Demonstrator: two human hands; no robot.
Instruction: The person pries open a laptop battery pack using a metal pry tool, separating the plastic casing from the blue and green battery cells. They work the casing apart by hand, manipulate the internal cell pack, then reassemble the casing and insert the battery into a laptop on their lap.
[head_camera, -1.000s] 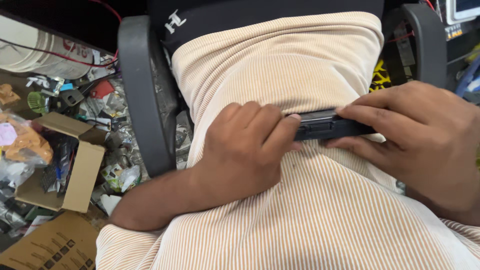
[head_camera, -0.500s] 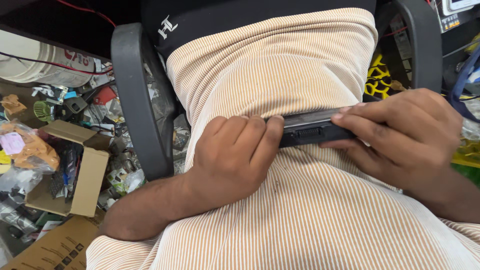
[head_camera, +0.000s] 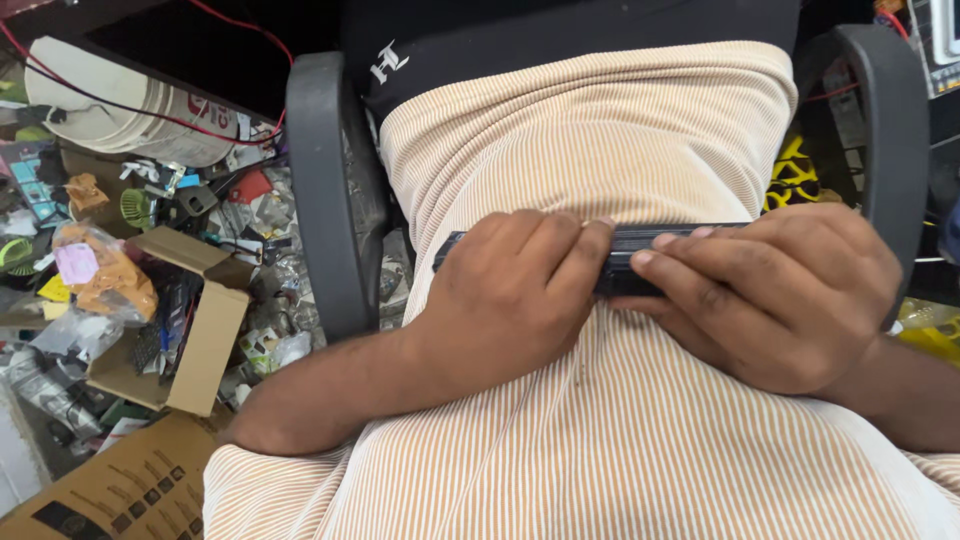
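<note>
Both hands close on a long black bar-shaped device (head_camera: 625, 262), pressed flat against the striped shirt (head_camera: 600, 420), apparently so the belly steadies it. The left hand (head_camera: 510, 300) clamps its end toward 9 o'clock, fingers curled over the top edge; the right hand (head_camera: 775, 295) clamps the 3 o'clock end, fingertips overlapping mid-bar. Only the middle and left tip show. Beyond, chair armrests (head_camera: 320, 190) flank the torso; at 9 o'clock, an open cardboard box (head_camera: 205, 350) sits among floor clutter.

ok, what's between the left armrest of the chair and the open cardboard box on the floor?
Head view: loose clutter on the floor, clear plastic bags and small scraps, between the dark grey chair armrest and the open brown cardboard box.
</note>
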